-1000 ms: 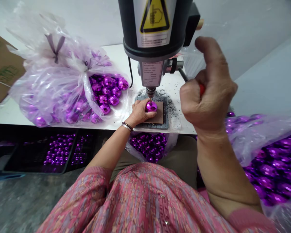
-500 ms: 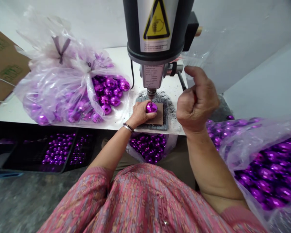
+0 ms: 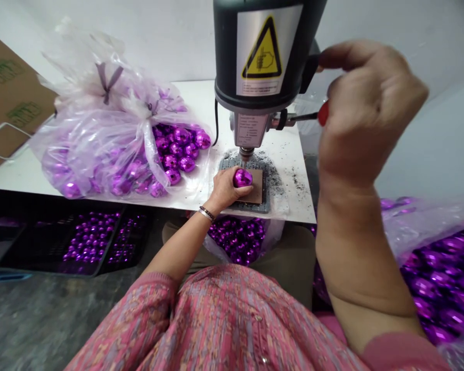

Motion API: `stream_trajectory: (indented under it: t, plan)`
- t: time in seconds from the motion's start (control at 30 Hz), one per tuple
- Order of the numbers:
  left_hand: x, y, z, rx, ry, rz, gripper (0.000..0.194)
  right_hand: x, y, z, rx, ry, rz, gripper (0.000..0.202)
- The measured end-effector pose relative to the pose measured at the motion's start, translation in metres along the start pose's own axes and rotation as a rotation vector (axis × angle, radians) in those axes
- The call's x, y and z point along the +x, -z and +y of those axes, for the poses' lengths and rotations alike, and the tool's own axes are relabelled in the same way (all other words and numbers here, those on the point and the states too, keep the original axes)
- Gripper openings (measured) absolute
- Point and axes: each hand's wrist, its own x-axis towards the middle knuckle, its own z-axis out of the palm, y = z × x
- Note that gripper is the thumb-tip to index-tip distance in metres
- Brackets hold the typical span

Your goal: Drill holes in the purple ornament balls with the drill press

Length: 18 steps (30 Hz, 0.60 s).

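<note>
My left hand (image 3: 226, 189) is closed around a shiny purple disco ball (image 3: 243, 178). It rests the ball on a brown board (image 3: 257, 186) over the grey base plate (image 3: 268, 193) of a bench drill press (image 3: 224, 77). The drill chuck (image 3: 246, 153) is just above and behind the ball. My right hand (image 3: 367, 108) is raised beside the motor housing, its fingers curled on the red-knobbed feed lever (image 3: 307, 117). Most of the knob is hidden by the hand, and the index finger reaches toward the housing.
A clear plastic bag (image 3: 96, 139) of purple balls lies on the white table (image 3: 19, 178). Another open bag (image 3: 433, 216) stands at right, and a ball-filled bag (image 3: 272, 232) hangs below the table edge. Black crates (image 3: 34, 247) sit lower left. Dark shavings surround the base plate.
My right hand has swung up and to the right, and the lever has gone from angled down to nearly level. The chuck has risen off the ball, which my left hand still holds.
</note>
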Motion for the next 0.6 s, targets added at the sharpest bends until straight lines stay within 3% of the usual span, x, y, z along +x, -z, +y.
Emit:
stream_trajectory:
  t: [0.1,0.23,0.33,0.43,0.5,0.6]
  plan:
    - [-0.021,0.003,-0.002,-0.042,-0.037,-0.043,0.046,0.019,-0.004,-0.007,0.043,-0.126,-0.024,0.040]
    - [-0.050,0.014,-0.011,-0.003,-0.176,-0.204,0.070,0.016,-0.002,-0.010,0.073,-0.205,-0.047,0.040]
    - [-0.048,0.033,-0.029,0.015,-0.216,-0.117,0.074,0.010,0.000,-0.014,0.098,-0.243,-0.046,0.040]
    - [-0.025,0.062,-0.053,0.142,-0.047,0.134,0.043,0.006,0.001,-0.017,0.135,-0.241,-0.033,0.039]
    - [-0.005,0.081,-0.067,0.286,0.131,0.270,0.040,0.004,0.001,-0.017,0.145,-0.228,-0.036,0.039]
    - [0.019,0.097,-0.078,0.428,0.350,0.252,0.045,0.003,0.002,-0.016,0.135,-0.226,-0.041,0.038]
